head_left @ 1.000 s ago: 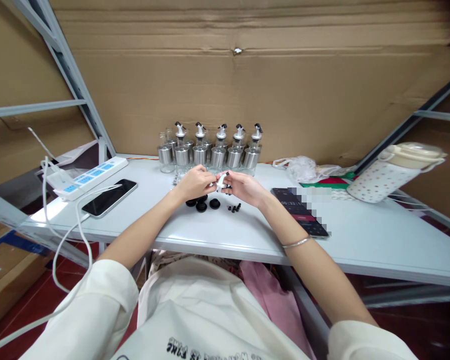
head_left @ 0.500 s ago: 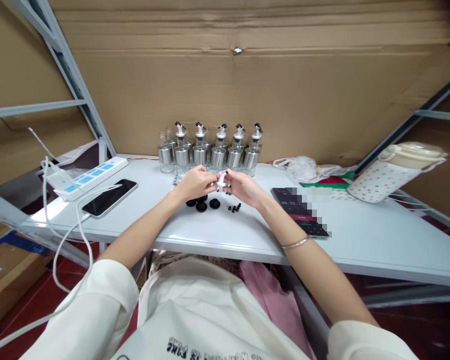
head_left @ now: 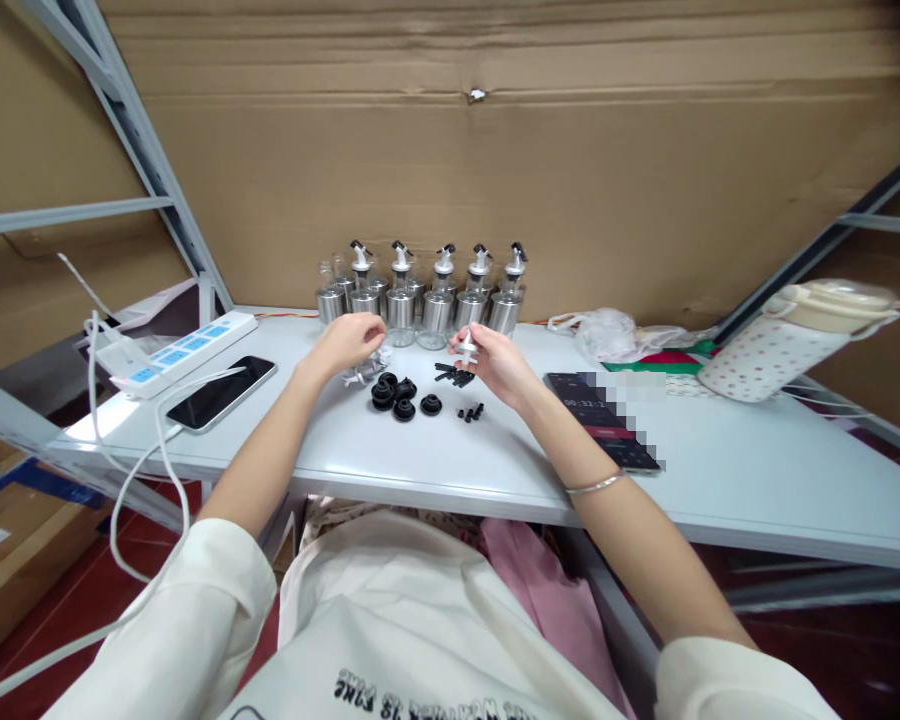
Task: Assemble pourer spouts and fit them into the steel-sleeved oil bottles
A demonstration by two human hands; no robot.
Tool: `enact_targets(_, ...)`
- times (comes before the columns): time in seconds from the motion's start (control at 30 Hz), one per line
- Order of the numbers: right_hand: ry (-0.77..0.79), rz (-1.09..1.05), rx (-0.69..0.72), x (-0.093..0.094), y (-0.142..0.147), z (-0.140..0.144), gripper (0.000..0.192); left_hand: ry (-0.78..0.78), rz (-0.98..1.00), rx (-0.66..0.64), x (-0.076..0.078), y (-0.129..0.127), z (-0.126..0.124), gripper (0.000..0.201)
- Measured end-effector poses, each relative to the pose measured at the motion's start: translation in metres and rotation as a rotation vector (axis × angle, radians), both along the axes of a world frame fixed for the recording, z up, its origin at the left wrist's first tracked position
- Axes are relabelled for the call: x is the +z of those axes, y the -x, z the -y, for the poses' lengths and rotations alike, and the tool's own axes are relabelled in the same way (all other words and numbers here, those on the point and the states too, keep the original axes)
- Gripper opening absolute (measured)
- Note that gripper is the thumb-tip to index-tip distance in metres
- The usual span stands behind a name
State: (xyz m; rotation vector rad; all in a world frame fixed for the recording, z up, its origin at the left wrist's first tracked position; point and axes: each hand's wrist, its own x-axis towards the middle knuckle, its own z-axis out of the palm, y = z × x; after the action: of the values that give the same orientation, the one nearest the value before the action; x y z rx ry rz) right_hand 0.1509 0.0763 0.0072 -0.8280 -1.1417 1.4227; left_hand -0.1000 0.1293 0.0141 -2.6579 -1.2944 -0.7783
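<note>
Our right hand [head_left: 495,362] pinches a small white spout piece [head_left: 467,346] above the table [head_left: 720,480]; our left hand [head_left: 349,340] curls loosely over white parts [head_left: 367,368], grip unclear. Black caps [head_left: 399,395] lie between, with bottles [head_left: 435,300] just behind and a phone [head_left: 604,425] to the right.

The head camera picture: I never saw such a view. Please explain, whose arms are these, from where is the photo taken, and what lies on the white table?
The camera sits on a person's head and looks down, so both arms are that person's own. The right hand pinches a small white spout piece. The left hand reaches over loose white parts; whether it grips one I cannot tell. On the white table lie black rubber rings, a row of small steel-and-glass bottles, two phones, a power strip and a dotted flask.
</note>
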Motion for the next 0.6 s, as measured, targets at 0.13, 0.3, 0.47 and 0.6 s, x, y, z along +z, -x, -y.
enact_targets(0.13, 0.014, -0.011, -0.008, 0.0, 0.0, 0.0, 0.027, 0.112, -0.081, 0.015, -0.003, -0.001, -0.001, 0.017)
enact_targets(0.3, 0.016, -0.009, -0.01, 0.0, 0.0, 0.0, 0.027, 0.19, -0.048, -0.044, 0.001, -0.006, 0.004, 0.019)
enact_targets(0.47, 0.023, -0.012, -0.018, 0.0, 0.0, 0.0, 0.026, 0.246, -0.118, -0.066, -0.001, -0.008, 0.004, 0.025)
enact_targets(0.6, 0.021, -0.002, -0.019, 0.001, 0.001, 0.001, 0.026, 0.259, -0.1, -0.143, -0.003, -0.014, 0.005, 0.024)
